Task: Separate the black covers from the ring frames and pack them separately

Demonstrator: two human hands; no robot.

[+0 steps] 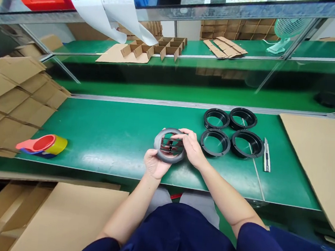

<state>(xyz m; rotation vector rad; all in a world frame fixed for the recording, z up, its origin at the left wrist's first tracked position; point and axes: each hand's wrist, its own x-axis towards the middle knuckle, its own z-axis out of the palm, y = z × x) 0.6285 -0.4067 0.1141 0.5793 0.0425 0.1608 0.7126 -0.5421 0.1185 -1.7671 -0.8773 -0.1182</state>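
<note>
Louvred round vent (170,145), dark grey, is up in your two hands above the near-middle of the green worktop (108,135). Your left hand (154,165) has the near-left rim, thumb on top, other fingers mostly hidden underneath. Your right hand (193,147) is at the right side, fingers curled over the far-right edge and out toward the slats; can't tell if they press on them or just rest there.

Handling, my guess: moulded plastic, so prob. light, w/ a stiff outer ring. Surface looks smooth w/ a slight sheen, so it may slip a bit if your fingertips are damp. Slats + centre bar look thin, i.e. the fragile part; don't pinch or lift by those. Best hold = thick outer rim, opp. sides, thumbs on top, fingers under. Watch scuffs on the rim face too.

To the right, 4 black rings (212,153) sit in a 2x2 group, near your right forearm, w/ a utility knife (267,155) just beside them, further right. Tape dispenser (60,145) is well apart, far over on the left.
</note>
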